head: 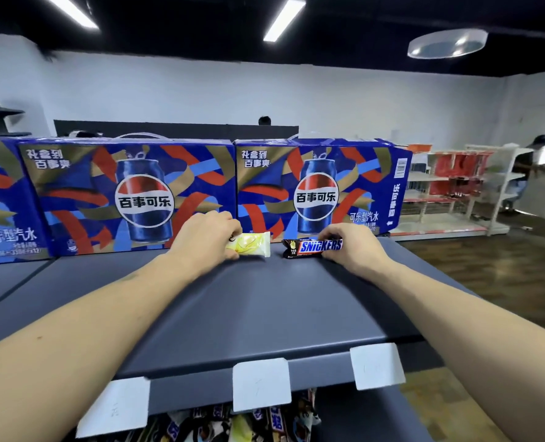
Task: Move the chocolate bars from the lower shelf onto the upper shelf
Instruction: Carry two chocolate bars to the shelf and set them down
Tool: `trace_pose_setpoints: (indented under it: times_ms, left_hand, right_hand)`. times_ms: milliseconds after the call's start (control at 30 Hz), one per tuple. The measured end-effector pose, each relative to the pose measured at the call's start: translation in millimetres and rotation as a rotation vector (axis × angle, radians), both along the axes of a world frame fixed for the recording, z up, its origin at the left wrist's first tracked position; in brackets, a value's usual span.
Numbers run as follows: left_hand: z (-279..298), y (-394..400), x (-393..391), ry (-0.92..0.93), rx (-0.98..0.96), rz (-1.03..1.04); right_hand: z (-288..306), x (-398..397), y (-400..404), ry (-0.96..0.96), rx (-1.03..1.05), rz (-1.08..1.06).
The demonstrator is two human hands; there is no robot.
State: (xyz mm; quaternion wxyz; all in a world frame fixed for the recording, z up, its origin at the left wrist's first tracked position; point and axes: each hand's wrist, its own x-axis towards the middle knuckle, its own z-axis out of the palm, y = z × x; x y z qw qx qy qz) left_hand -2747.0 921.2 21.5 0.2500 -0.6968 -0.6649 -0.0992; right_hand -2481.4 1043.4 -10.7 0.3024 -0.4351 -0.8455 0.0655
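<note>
1. Across the upper middle of the frame stand two large blue cardboard cola cartons [131,196], printed with red and gold ribbons and a can, set side by side along the back of the top shelf.
2. The upper shelf [264,307] is a broad, dark grey metal deck filling the centre of the frame; three blank white price tags [261,383] hang along its front lip.
3. The lower shelf [376,419] shows only as a strip at the bottom edge, with a jumble of wrapped chocolate bars [242,422] waiting there, so I judge the job is far from finished.
4. The left hand [205,239] reaches to the middle of the frame, its grip pinching the near end of a pale yellow-and-white wrapped bar [253,245] that lies flat on the upper shelf just in front of the cartons.
5. The right hand [349,245], just right of centre, has its grip closed round the right end of a dark brown Snickers bar [312,247], also resting on the deck; the two bars lie end to end with a small gap between.
6. This looks like the placing step. Next, both grips need to let go cleanly, then both hands must go down under the lip for more bars.
</note>
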Motion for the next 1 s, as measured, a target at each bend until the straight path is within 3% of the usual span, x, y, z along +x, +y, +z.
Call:
trace_pose_setpoints:
  times_ms: [500,1000]
  left_hand:
    - [-14,28,8,-0.086,0.018,0.09]
    - [-25,55,15,-0.106,0.087,0.192]
  right_hand:
    - [-3,-20,39,-0.151,0.25,-0.052]
    - [-4,-26,47,-0.139,0.267,-0.061]
